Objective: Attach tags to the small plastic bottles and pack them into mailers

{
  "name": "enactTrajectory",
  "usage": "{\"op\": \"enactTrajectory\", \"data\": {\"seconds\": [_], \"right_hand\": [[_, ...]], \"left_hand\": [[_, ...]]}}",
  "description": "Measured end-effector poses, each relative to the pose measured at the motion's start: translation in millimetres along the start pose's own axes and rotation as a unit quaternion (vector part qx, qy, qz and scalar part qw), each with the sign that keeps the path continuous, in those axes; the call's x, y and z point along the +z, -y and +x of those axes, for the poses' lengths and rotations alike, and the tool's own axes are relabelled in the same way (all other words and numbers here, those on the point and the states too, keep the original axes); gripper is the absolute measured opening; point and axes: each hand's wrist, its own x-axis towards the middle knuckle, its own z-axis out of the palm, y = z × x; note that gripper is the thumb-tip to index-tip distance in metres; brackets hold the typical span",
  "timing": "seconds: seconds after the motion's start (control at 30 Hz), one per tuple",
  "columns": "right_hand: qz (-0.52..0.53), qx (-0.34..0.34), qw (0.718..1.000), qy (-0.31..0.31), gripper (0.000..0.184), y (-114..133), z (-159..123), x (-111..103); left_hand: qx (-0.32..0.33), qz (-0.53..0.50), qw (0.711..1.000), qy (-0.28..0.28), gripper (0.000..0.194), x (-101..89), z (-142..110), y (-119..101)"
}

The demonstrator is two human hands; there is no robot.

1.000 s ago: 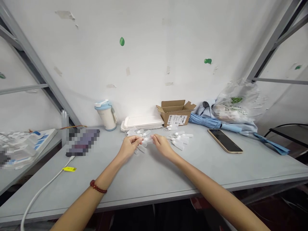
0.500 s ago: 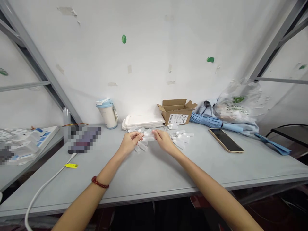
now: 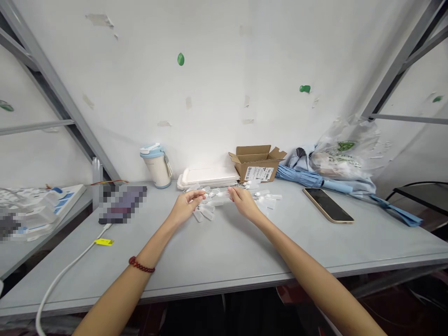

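Note:
My left hand (image 3: pixel 184 205) is closed in a pinch at the edge of a fanned bunch of clear plastic tags (image 3: pixel 207 213), which spreads out under and beside its fingertips. Facing it, my right hand (image 3: pixel 243 203) pinches the right end of one clear plastic tag (image 3: pixel 221 197) between thumb and forefinger. That tag stretches from the bunch toward the right fingers. Just beyond my right hand lies a second bunch of clear tags (image 3: pixel 269 200) on the grey table (image 3: pixel 217 252). Fine details of the tags and their rings are too small to make out.
Behind the hands are a stack of white trays (image 3: pixel 210 175) and an open cardboard box (image 3: pixel 257 170). A cup (image 3: pixel 157 168) stands left, near a pixelated dark device (image 3: pixel 122 205) with a white cable (image 3: pixel 70 266). Rightward lie a phone (image 3: pixel 328 205), a blue umbrella (image 3: pixel 304 176) and a plastic bag (image 3: pixel 346 149).
My hands have moved slightly apart, the right one shifting right and the left one a little left. More of the tags between them now shows.

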Motion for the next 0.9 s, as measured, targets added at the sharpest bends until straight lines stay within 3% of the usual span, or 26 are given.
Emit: {"op": "enactTrajectory", "data": {"seconds": [0.27,0.9], "right_hand": [[-0.008,-0.022,0.999,0.041,0.040,2.2,-3.5,7.1],[-0.051,-0.013,0.997,0.056,0.036,-1.8,-4.5,11.2]], "left_hand": [[0.083,0.072,0.993,0.053,0.024,14.5,-6.4,4.1],[0.077,0.118,0.989,0.038,0.024,12.9,-12.0,-5.9]]}}
